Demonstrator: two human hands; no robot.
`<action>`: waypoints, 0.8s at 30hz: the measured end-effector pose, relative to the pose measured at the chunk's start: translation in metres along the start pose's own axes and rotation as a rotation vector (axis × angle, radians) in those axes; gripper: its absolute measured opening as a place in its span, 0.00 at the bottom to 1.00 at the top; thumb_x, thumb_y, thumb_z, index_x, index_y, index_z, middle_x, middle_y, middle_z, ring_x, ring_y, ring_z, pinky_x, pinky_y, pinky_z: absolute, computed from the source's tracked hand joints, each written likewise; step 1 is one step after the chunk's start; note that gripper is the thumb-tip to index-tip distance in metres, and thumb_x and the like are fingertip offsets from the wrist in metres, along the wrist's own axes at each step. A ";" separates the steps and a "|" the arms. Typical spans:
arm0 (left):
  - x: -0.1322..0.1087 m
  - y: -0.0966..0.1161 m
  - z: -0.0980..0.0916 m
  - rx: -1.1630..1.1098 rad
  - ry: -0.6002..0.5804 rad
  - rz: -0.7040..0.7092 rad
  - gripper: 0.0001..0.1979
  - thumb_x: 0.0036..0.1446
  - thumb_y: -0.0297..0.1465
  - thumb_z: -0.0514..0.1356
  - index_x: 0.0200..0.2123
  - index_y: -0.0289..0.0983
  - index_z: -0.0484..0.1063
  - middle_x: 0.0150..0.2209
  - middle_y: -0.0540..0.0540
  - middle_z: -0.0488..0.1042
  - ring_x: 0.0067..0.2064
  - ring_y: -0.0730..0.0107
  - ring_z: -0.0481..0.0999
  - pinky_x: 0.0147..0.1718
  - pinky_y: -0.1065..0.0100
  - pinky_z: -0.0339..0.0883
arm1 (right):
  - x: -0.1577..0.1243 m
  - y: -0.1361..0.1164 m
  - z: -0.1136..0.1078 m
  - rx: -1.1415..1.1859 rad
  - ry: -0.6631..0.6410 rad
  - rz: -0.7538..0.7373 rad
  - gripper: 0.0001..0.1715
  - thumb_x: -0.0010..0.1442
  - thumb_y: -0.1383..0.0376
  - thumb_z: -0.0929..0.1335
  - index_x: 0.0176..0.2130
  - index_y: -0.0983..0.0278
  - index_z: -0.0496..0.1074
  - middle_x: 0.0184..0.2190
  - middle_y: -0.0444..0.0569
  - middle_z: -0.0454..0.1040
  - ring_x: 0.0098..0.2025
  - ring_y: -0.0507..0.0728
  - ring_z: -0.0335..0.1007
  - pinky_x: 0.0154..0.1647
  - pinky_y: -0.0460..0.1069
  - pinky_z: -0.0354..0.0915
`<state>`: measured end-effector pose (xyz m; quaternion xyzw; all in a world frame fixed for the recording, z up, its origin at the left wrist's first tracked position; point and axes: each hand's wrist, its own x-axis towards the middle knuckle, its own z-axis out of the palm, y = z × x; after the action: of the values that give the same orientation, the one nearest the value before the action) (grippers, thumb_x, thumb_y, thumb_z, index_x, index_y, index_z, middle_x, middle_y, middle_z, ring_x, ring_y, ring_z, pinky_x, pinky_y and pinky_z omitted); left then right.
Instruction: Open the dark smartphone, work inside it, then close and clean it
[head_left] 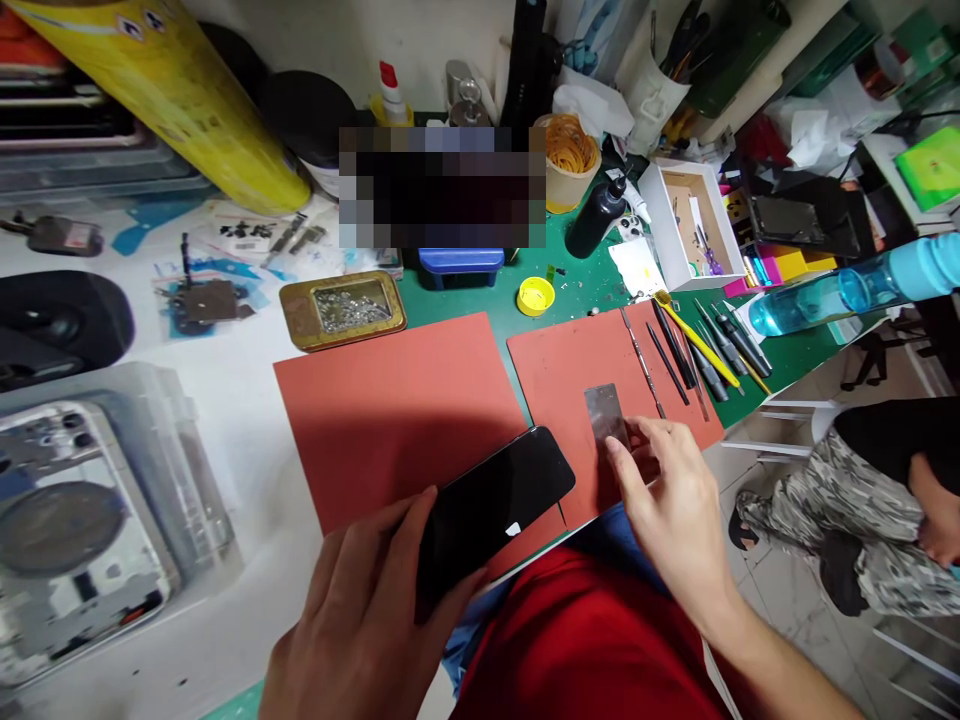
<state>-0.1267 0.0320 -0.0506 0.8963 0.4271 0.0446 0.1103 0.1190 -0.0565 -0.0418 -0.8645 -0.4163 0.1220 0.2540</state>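
Note:
My left hand (360,610) grips the near end of a black phone (495,500) that lies screen-up across the left red mat (375,410). My right hand (667,490) rests on the right red mat (570,360), fingers pinching the lower edge of a thin metal plate (606,412) lying flat there. Both hands are closed on these things. A row of screwdrivers, tweezers and a yellow-handled tool (697,345) lies just beyond the right hand.
A brass tin of screws (343,308), yellow cap (535,296), black squeeze bottle (596,218) and white parts box (694,225) stand behind the mats. A phone housing in clear trays (82,520) sits left. Another person's legs (847,500) are at right.

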 end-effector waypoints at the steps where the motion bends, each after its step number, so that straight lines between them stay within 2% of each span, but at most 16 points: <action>1: 0.000 0.000 0.000 -0.008 -0.001 -0.008 0.26 0.74 0.41 0.60 0.69 0.38 0.67 0.55 0.36 0.80 0.55 0.46 0.83 0.21 0.65 0.75 | 0.008 0.006 -0.001 -0.080 -0.005 0.030 0.17 0.76 0.54 0.68 0.55 0.61 0.79 0.47 0.54 0.79 0.42 0.62 0.80 0.44 0.58 0.75; 4: -0.001 0.000 0.002 -0.040 0.017 -0.007 0.27 0.74 0.43 0.60 0.70 0.39 0.66 0.56 0.35 0.80 0.56 0.43 0.83 0.21 0.63 0.77 | 0.026 0.020 0.001 -0.225 -0.077 0.107 0.22 0.69 0.49 0.74 0.51 0.63 0.79 0.44 0.55 0.79 0.36 0.62 0.77 0.37 0.57 0.70; 7: -0.003 0.000 0.005 -0.056 0.053 0.007 0.28 0.73 0.44 0.61 0.70 0.38 0.67 0.55 0.34 0.80 0.55 0.43 0.83 0.22 0.62 0.79 | 0.034 0.023 0.004 -0.208 -0.073 0.164 0.21 0.64 0.50 0.77 0.47 0.63 0.79 0.42 0.54 0.81 0.37 0.63 0.78 0.38 0.56 0.68; 11: -0.005 0.000 0.010 -0.059 0.085 0.004 0.26 0.74 0.41 0.61 0.69 0.38 0.67 0.57 0.34 0.80 0.56 0.44 0.83 0.25 0.63 0.79 | 0.043 0.020 0.004 -0.137 -0.096 0.265 0.25 0.59 0.52 0.78 0.51 0.62 0.78 0.38 0.49 0.83 0.36 0.62 0.79 0.38 0.54 0.66; 14: -0.006 0.000 0.012 -0.062 0.095 0.000 0.25 0.74 0.41 0.61 0.69 0.38 0.67 0.57 0.34 0.80 0.56 0.44 0.83 0.26 0.62 0.79 | 0.050 0.019 0.002 -0.077 -0.162 0.335 0.18 0.56 0.53 0.79 0.41 0.60 0.77 0.33 0.45 0.81 0.33 0.60 0.77 0.35 0.52 0.63; 17: -0.007 0.000 0.014 -0.078 0.113 0.003 0.26 0.74 0.43 0.62 0.68 0.38 0.68 0.58 0.34 0.80 0.56 0.43 0.83 0.27 0.61 0.79 | 0.054 0.021 0.001 -0.088 -0.153 0.366 0.20 0.52 0.54 0.81 0.33 0.58 0.72 0.30 0.43 0.79 0.30 0.58 0.73 0.32 0.51 0.60; 19: -0.007 0.000 0.015 -0.074 0.125 0.004 0.26 0.73 0.43 0.63 0.67 0.37 0.69 0.57 0.34 0.80 0.56 0.44 0.83 0.29 0.61 0.78 | 0.054 0.023 0.000 0.002 -0.134 0.382 0.19 0.52 0.55 0.81 0.36 0.58 0.73 0.29 0.42 0.79 0.28 0.57 0.71 0.31 0.51 0.60; 22: -0.006 -0.001 0.016 -0.064 0.152 0.018 0.26 0.73 0.42 0.63 0.67 0.35 0.69 0.56 0.34 0.80 0.55 0.46 0.83 0.35 0.60 0.80 | 0.048 0.022 -0.003 0.279 -0.139 0.359 0.20 0.56 0.56 0.80 0.45 0.62 0.79 0.30 0.44 0.81 0.27 0.56 0.74 0.30 0.50 0.65; 24: -0.006 -0.001 0.017 -0.067 0.162 0.030 0.26 0.73 0.41 0.63 0.67 0.34 0.68 0.57 0.34 0.80 0.55 0.46 0.83 0.40 0.57 0.81 | 0.040 0.019 -0.005 0.434 -0.168 0.333 0.18 0.60 0.54 0.79 0.45 0.63 0.82 0.29 0.46 0.82 0.27 0.55 0.75 0.28 0.50 0.67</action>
<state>-0.1281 0.0254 -0.0667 0.8919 0.4195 0.1329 0.1047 0.1587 -0.0375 -0.0477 -0.8332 -0.2521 0.3197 0.3741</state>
